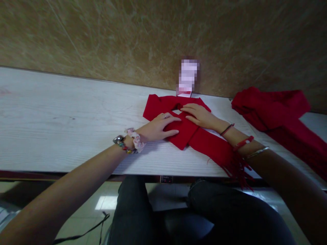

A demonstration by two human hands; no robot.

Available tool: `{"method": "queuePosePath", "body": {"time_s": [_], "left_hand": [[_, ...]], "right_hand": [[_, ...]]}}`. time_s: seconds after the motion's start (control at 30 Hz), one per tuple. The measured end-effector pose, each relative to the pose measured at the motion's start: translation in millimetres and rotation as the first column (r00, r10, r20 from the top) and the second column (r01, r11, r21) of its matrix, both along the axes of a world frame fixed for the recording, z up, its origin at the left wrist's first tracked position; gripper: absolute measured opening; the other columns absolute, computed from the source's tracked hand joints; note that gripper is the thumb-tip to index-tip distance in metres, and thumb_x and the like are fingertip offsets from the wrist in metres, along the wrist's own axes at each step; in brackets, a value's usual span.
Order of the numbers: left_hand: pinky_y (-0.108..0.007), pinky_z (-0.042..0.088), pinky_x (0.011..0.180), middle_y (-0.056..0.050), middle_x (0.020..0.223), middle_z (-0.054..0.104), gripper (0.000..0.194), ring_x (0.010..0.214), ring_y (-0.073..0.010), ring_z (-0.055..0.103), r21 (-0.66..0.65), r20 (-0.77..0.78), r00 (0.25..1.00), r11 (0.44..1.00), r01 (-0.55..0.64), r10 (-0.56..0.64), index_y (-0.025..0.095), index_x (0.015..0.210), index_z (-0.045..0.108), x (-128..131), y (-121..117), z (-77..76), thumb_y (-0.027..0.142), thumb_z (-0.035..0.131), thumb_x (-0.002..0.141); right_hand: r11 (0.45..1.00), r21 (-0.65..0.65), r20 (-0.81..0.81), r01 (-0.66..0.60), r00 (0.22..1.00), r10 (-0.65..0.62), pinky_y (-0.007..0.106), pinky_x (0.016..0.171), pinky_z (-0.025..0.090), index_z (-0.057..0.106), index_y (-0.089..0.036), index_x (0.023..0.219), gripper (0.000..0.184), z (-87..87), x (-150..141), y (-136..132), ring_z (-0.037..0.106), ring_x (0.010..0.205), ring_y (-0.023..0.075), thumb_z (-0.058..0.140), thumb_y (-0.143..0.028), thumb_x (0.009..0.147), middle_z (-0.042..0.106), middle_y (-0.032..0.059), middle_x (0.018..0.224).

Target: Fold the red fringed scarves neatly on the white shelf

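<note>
A red fringed scarf (184, 136) lies folded and crossed over itself on the white wood-grain table (76, 122). My left hand (161, 126) rests on the left side of the crossing, palm down with fingers stretched out. On the upper right of the fold lies my right hand (200, 115), flat with its fingers extended. Both hands touch the cloth without gripping it. The fringed end of the scarf runs to the lower right, partly under my right forearm, and its tassels hang at the table's front edge.
Another red cloth (270, 112) lies bunched at the right and trails toward the front. Behind the scarf, a blurred pale card or phone (187, 76) leans against the brown marbled wall (114, 41). My legs (133, 211) are below the table's front edge.
</note>
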State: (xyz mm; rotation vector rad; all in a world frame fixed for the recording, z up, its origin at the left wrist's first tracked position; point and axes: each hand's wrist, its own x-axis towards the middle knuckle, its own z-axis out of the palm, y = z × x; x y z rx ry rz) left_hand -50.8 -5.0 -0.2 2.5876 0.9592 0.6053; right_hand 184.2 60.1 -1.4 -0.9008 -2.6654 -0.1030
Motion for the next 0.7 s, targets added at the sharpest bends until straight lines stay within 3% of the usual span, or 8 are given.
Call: {"method": "queuePosePath", "body": {"time_s": [0.17, 0.27, 0.37, 0.5, 0.6, 0.7], "left_hand": [[-0.042, 0.026, 0.103, -0.015, 0.136, 0.03, 0.048, 0.126, -0.0273, 0.027, 0.179, -0.028, 0.995, 0.978, 0.104, -0.1, 0.016, 0.118, 0.054, -0.2, -1.3, -2.0, 0.045, 0.054, 0.08], [-0.043, 0.021, 0.106, -0.015, 0.144, 0.021, 0.059, 0.132, -0.0282, 0.017, 0.159, -0.132, 0.965, 0.956, 0.245, -0.226, 0.017, 0.127, 0.045, 0.7, -1.6, -3.7, 0.049, 0.055, 0.079], [-0.047, 0.016, 0.107, -0.012, 0.145, 0.021, 0.069, 0.134, -0.0291, 0.011, 0.094, -0.228, 0.937, 0.951, 0.294, -0.267, 0.019, 0.135, 0.033, 1.9, -2.1, -4.3, 0.052, 0.054, 0.078], [-0.048, 0.016, 0.107, -0.006, 0.145, 0.024, 0.068, 0.134, -0.0287, 0.01, 0.042, -0.272, 0.93, 0.962, 0.269, -0.248, 0.026, 0.136, 0.031, 1.9, -2.8, -2.9, 0.053, 0.053, 0.078], [-0.045, 0.019, 0.107, -0.004, 0.144, 0.027, 0.054, 0.134, -0.0248, 0.014, 0.028, -0.234, 0.944, 0.969, 0.245, -0.231, 0.026, 0.133, 0.037, 3.6, -2.0, -3.4, 0.048, 0.047, 0.084], [-0.042, 0.023, 0.106, -0.007, 0.144, 0.026, 0.042, 0.132, -0.0222, 0.021, 0.084, -0.144, 0.989, 0.996, 0.042, -0.03, 0.022, 0.128, 0.044, 8.0, 0.9, -7.2, 0.039, 0.036, 0.091]], "right_hand": [[0.995, -0.076, -0.07, 0.057, 0.996, -0.062, 0.048, 0.1, 0.034, 0.045, -0.017, 0.127, 0.042, 4.9, 7.9, -25.1, 0.041, 0.121, 0.0234, 0.038, -0.03, 0.087, 0.047, 0.012, 0.13], [0.994, -0.102, -0.033, 0.039, 0.999, -0.043, 0.046, 0.102, 0.031, 0.045, -0.019, 0.128, 0.042, 12.3, 14.6, -40.3, 0.037, 0.125, 0.0217, 0.036, -0.033, 0.089, 0.045, 0.0098, 0.133], [0.988, -0.133, 0.099, 0.076, 0.993, -0.063, 0.047, 0.104, 0.028, 0.045, -0.017, 0.128, 0.044, 7.1, 22.1, -43.3, 0.03, 0.129, 0.0232, 0.032, -0.035, 0.09, 0.042, 0.0105, 0.136], [0.97, -0.14, 0.188, 0.2, 0.967, -0.172, 0.047, 0.105, 0.025, 0.037, -0.012, 0.133, 0.049, -7.3, 38.6, -26.5, 0.022, 0.132, 0.025, 0.026, -0.035, 0.091, 0.037, 0.0125, 0.139], [0.946, -0.101, 0.179, 0.308, 0.941, -0.288, 0.048, 0.105, 0.027, 0.037, -0.01, 0.133, 0.051, -9.1, 47.6, -13.7, 0.024, 0.131, 0.0271, 0.027, -0.035, 0.091, 0.036, 0.0144, 0.139], [0.896, -0.099, 0.132, 0.432, 0.899, -0.418, 0.047, 0.102, 0.031, 0.039, -0.009, 0.131, 0.051, -4.7, 44.4, -6.9, 0.031, 0.128, 0.0286, 0.027, -0.036, 0.09, 0.037, 0.0174, 0.138]]}}
